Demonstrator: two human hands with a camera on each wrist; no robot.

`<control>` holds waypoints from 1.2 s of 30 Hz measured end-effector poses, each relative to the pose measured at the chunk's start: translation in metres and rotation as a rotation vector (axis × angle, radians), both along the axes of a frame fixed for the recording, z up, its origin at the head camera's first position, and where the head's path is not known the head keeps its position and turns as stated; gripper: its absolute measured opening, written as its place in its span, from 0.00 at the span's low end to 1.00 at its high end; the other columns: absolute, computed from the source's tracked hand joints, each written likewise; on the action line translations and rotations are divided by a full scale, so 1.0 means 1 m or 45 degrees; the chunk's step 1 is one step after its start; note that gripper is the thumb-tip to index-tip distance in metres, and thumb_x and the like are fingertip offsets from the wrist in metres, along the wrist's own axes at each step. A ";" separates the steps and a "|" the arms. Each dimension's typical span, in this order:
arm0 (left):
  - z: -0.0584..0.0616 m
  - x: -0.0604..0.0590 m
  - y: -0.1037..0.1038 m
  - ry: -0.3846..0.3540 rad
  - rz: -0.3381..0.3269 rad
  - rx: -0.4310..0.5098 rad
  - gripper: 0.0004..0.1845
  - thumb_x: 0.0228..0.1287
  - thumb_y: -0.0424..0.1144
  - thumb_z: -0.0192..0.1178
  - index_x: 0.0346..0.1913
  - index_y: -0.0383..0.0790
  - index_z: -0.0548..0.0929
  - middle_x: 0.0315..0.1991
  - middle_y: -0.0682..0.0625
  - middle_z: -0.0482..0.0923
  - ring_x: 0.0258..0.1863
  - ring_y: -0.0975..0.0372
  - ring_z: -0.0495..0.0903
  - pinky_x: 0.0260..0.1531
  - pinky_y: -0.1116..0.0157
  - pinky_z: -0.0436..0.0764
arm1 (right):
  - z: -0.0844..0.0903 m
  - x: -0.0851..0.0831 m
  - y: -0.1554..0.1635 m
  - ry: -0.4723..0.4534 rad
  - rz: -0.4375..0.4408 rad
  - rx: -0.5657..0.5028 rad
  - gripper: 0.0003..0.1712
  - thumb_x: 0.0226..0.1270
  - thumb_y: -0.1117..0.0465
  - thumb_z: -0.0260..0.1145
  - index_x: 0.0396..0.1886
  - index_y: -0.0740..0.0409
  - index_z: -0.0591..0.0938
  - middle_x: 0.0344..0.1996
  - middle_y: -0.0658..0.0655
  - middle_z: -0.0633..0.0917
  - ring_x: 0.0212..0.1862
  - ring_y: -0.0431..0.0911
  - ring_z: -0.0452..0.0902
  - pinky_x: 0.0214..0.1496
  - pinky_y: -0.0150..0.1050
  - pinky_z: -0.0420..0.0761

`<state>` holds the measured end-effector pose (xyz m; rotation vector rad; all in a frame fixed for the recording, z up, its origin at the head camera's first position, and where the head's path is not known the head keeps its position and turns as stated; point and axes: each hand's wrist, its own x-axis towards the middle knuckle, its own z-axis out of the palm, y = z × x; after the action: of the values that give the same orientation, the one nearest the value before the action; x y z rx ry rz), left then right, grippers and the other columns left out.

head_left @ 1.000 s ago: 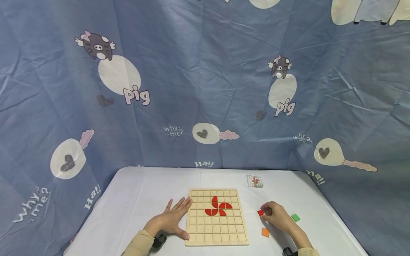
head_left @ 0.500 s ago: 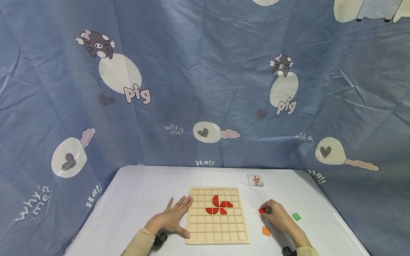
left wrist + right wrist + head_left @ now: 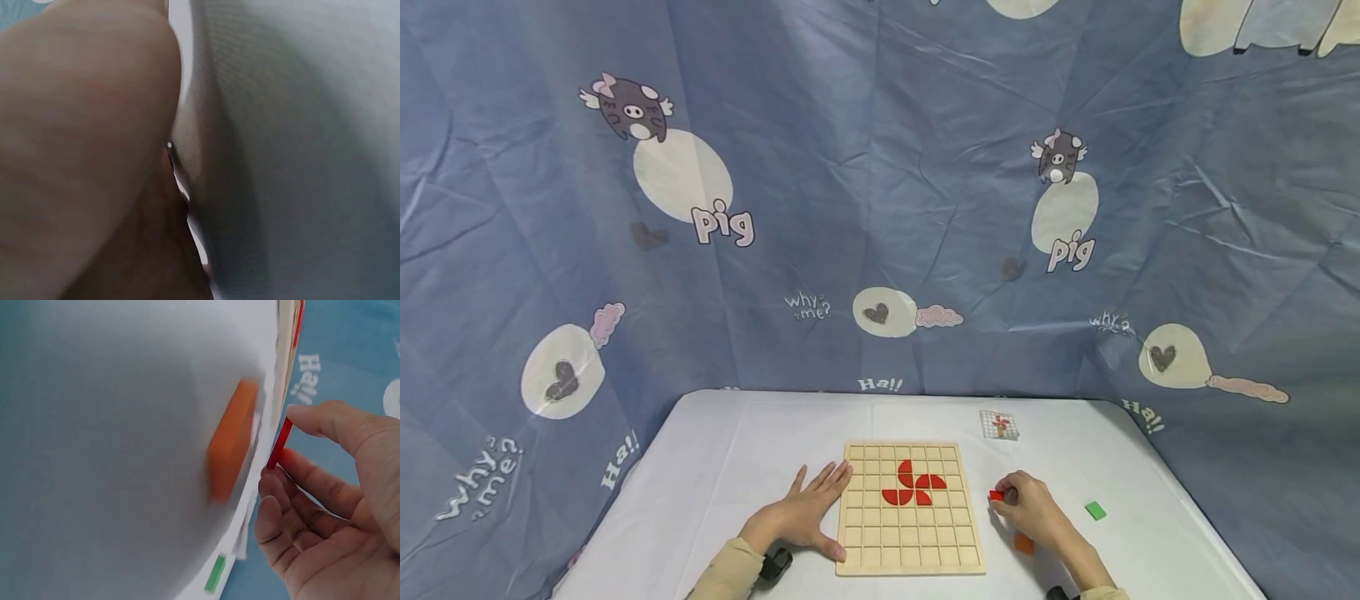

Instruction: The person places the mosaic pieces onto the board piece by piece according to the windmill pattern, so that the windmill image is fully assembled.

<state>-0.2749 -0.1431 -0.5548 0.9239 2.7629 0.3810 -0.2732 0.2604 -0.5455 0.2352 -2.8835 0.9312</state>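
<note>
While the left hand [image 3: 805, 515] lies flat beside the board [image 3: 911, 510] | right hand [image 3: 1026, 507] pinches red piece [image 3: 996, 496] | next: carry it to a free cell.

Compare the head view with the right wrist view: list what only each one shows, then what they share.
Only the head view: the left hand lying flat against the wooden grid board's left edge, the red pinwheel pieces set in it, and the small pattern card.

Only the right wrist view: the red piece seen edge-on, pinched between thumb and fingertips.

Both: the right hand with that red piece, the orange piece by it, the green piece and the white table.
</note>
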 end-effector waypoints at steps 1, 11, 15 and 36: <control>0.000 0.000 0.000 0.001 0.001 -0.002 0.68 0.30 0.78 0.53 0.72 0.40 0.40 0.72 0.45 0.36 0.71 0.50 0.37 0.62 0.39 0.33 | 0.001 0.001 -0.003 0.006 0.010 -0.004 0.12 0.45 0.59 0.74 0.29 0.54 0.80 0.27 0.46 0.77 0.29 0.36 0.70 0.29 0.28 0.74; 0.001 0.001 0.001 0.008 -0.005 0.002 0.68 0.31 0.77 0.55 0.71 0.40 0.40 0.72 0.45 0.36 0.71 0.49 0.37 0.62 0.38 0.33 | 0.009 0.013 -0.040 0.055 0.229 -0.012 0.12 0.49 0.58 0.72 0.33 0.56 0.80 0.31 0.47 0.77 0.33 0.39 0.72 0.29 0.28 0.75; 0.001 0.001 0.001 0.016 -0.012 0.000 0.68 0.32 0.77 0.55 0.71 0.40 0.40 0.72 0.44 0.36 0.71 0.49 0.37 0.61 0.37 0.33 | 0.010 0.015 -0.055 0.054 0.313 -0.002 0.13 0.50 0.56 0.71 0.34 0.56 0.80 0.31 0.47 0.77 0.33 0.39 0.73 0.30 0.28 0.76; 0.000 0.001 0.001 0.025 -0.002 0.007 0.69 0.29 0.78 0.54 0.71 0.40 0.41 0.72 0.45 0.38 0.71 0.49 0.38 0.63 0.39 0.34 | 0.002 0.020 -0.098 0.045 0.458 0.046 0.11 0.52 0.55 0.70 0.33 0.54 0.81 0.31 0.44 0.76 0.29 0.33 0.68 0.27 0.25 0.72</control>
<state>-0.2741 -0.1426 -0.5549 0.9357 2.7799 0.3813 -0.2535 0.1620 -0.5437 0.7859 -2.8790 0.9101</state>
